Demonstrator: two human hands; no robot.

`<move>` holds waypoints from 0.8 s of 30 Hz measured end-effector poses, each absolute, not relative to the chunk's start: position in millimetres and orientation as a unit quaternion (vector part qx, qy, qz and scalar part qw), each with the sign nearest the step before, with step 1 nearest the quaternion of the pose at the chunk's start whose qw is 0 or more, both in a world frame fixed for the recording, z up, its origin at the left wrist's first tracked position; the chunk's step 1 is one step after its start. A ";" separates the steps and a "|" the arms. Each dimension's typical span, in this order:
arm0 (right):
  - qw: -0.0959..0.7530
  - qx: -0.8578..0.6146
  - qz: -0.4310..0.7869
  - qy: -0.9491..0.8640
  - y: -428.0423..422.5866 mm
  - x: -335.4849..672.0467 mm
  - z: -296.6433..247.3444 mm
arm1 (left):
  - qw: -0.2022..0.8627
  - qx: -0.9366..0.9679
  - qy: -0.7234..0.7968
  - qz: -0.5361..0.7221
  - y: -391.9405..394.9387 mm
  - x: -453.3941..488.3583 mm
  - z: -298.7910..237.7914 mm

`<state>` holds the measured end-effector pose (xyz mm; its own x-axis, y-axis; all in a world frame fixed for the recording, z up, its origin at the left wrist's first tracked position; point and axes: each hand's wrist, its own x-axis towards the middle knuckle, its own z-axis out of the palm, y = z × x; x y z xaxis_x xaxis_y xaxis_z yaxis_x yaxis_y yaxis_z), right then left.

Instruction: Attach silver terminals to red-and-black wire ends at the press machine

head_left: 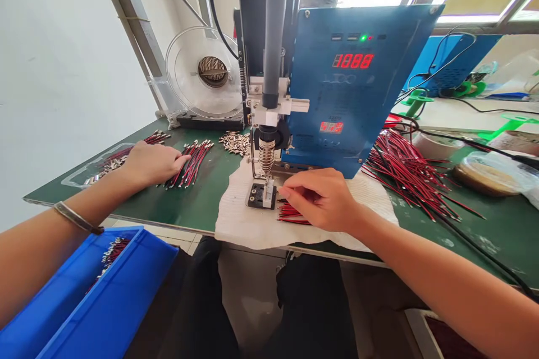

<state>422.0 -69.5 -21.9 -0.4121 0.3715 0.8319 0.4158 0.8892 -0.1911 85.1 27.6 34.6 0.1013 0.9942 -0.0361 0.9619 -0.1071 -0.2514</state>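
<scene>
A person's right hand (320, 196) hangs just right of a white block (268, 195), thumb and index fingertips drawn close together and pointing left toward it; whether anything is pinched between them, one cannot tell. The block sits on a black plate (257, 203) over a pale cloth (238, 227), below a machine's spring (266, 158), its long axis running roughly toward and away from the person. That short gap at the fingertips looks like the relation that counts, and the right hand is much the nearer. Under its fingers lie short wires (290, 214), running left to right, their left ends near the plate. Farther left on the green desk (197, 207), the left hand (151, 164) reaches to a red-black bundle (196, 162), which lies to its right, long axis slanting away; its curled fingers are hidden, leaving their grip unclear.
</scene>
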 end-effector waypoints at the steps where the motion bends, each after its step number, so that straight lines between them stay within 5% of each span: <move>1: 0.487 -0.234 -0.021 -0.841 -69.6 421.8 -21.9 | 0.086 -0.732 -0.668 0.099 25.4 83.4 36.7; 13: 0.463 -0.243 -0.014 -0.852 -70.9 423.2 -25.2 | 0.088 -0.612 -0.779 0.102 16.7 5.0 55.2; 24: 0.459 -0.249 -0.011 -0.852 -71.3 424.4 -19.9 | 0.034 -0.676 -0.727 -0.111 29.8 -38.1 9.1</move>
